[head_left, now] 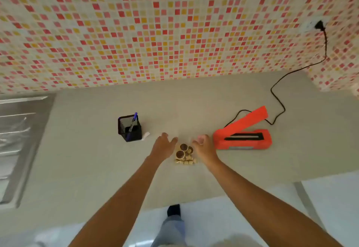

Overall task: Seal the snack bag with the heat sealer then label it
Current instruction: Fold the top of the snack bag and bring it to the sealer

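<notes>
Clear bag [186, 155] lies mid-worktop between left hand [164, 145], fingers spread, and right hand [204, 146], fingers curled, grip unclear; a tilted lift could spill snacks [180, 154].

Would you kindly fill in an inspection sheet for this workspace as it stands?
Surface: grey counter.
Job's things: bag of snacks between the hands; red sealer to its right, lid raised; pen in a black holder to its left.
Clutter: small white piece beside the holder.
Hands: left hand open beside the bag; right hand with fingers curled at the bag, hold unclear.
Cables: black cord from sealer to wall socket, plugged in.
Surroundings: mosaic wall; steel sink on the left; white floor.
</notes>
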A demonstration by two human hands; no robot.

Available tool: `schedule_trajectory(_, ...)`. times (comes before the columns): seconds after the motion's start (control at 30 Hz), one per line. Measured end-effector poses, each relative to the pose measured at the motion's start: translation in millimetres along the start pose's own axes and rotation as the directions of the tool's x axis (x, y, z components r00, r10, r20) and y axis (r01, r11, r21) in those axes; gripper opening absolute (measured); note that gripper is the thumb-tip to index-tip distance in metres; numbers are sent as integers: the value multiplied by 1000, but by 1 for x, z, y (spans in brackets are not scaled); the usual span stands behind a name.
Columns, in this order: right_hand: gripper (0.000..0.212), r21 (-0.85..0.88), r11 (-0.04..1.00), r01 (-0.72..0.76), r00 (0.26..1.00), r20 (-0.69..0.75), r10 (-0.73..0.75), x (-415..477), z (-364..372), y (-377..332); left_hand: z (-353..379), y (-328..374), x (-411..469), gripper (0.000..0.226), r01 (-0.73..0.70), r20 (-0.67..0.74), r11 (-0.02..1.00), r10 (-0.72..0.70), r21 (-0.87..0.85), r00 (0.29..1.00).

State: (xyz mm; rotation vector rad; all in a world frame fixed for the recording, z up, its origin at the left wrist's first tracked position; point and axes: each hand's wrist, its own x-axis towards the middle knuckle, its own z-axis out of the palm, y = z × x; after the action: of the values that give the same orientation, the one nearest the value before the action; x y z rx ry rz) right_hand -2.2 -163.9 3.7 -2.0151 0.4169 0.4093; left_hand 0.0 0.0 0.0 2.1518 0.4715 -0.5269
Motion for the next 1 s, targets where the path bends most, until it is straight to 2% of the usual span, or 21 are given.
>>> schedule_trajectory(0.07, 38, 18, 996, -89, 995, -42, 90, 7, 6, 6, 6, 0, 8, 60, 94, 32, 995, -92, -42, 995)
schedule_trajectory(0.2, 39, 93, 979, -182, 980, -69, 189, 14, 17, 16, 18, -3, 16, 56, 167, 63, 980, -161, -108, 985)
schedule_trajectory(0.27, 40, 126, 969, -210, 972, -76, 221, 23, 18, 17, 19, -4, 21, 51, 191, 90, 962, -177, -194, 980)
schedule_trajectory(0.33, 34, 172, 956, -238, 967, -54, 250, 29, 18, 21, 22, -9, 23, 38, 164, 137, 948, -131, -271, 982)
schedule_trajectory(0.43, 13, 185, 976, -113, 992, -37, 122, 25, 10, 20, 23, -13, 19, 12, 18, 105, 935, 20, -355, 994)
schedule_trajectory(0.53, 10, 219, 974, 57, 995, -89, -38, 10, -8, 13, 15, -11, 6, 14, -174, -12, 902, 185, -395, 983)
schedule_trajectory(0.63, 10, 217, 965, 147, 985, -123, -123, -2, -21, 20, 14, -17, -4, 14, -305, -82, 863, 298, -404, 951)
schedule_trajectory(0.83, 11, 216, 953, 212, 968, -184, -174, -6, -27, 28, 22, -16, -3, 15, -378, -102, 849, 367, -368, 925)
schedule_trajectory(1.0, 18, 181, 944, 277, 952, -187, -243, -8, -30, 23, 16, -7, -8, 17, -367, -132, 818, 346, -442, 929)
